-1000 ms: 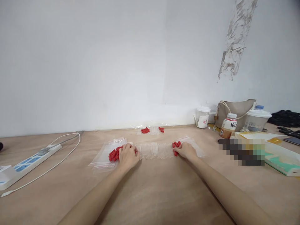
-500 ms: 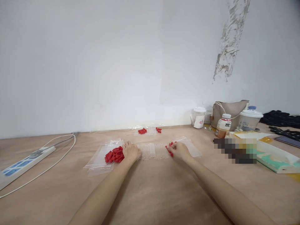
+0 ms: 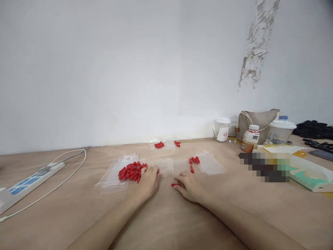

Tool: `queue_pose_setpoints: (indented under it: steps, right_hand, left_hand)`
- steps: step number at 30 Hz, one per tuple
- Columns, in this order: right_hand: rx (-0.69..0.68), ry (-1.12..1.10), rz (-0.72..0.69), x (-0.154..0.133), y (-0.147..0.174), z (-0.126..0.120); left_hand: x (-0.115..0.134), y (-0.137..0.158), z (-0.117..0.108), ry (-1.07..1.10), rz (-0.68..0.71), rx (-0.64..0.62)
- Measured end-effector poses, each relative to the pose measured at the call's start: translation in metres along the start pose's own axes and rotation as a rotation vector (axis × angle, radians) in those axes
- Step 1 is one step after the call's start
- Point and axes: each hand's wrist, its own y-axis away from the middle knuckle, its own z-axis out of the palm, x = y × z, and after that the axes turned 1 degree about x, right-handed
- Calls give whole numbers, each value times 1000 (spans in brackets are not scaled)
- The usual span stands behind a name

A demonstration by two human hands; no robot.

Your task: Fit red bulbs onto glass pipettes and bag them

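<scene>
My right hand point(image 3: 190, 186) is closed on a red rubber bulb point(image 3: 176, 185), held level just above the table, in front of a row of thin clear dropper tubes point(image 3: 170, 166). My left hand point(image 3: 149, 180) is closed at the left end of that row, its fingertips on a thin clear tube lying aslant; the fingers partly hide it. Behind and left of this hand is a pile of red rubber bulbs point(image 3: 131, 172). To the right of the row, a few tubes with red bulbs on their ends point(image 3: 197, 160) rest on clear zip bags point(image 3: 214, 165).
More clear bags point(image 3: 110, 177) lie under the bulb pile. Near the wall sits a bag with red bulbs and tubes point(image 3: 159, 144). A power strip point(image 3: 31, 182) is at left. On the right stand a cup point(image 3: 222, 130), a bottle point(image 3: 250, 139), a cloth bag point(image 3: 257, 121) and a white-green tray point(image 3: 307, 177).
My right hand has moved left and nearer with a red bulb. My left hand has come off the bulb pile, toward me and to the tubes.
</scene>
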Motion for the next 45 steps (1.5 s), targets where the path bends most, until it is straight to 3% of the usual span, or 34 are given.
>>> queue_pose_setpoints:
  steps: [5, 12, 24, 35, 45]
  right_hand:
    - [39, -87, -54, -2, -7, -3]
    - [136, -317, -6, -8, -8, 6]
    - [120, -377, -57, -13, 0, 1]
    - [126, -497, -144, 2, 0, 21]
    - [116, -502, -171, 3, 3, 24]
  left_hand:
    - [-8, 29, 6, 337, 244, 119]
    - [-8, 30, 9, 378, 240, 116]
    - [-6, 32, 5, 400, 304, 109]
    - [-7, 34, 4, 394, 369, 121]
    - [-7, 36, 7, 362, 427, 113]
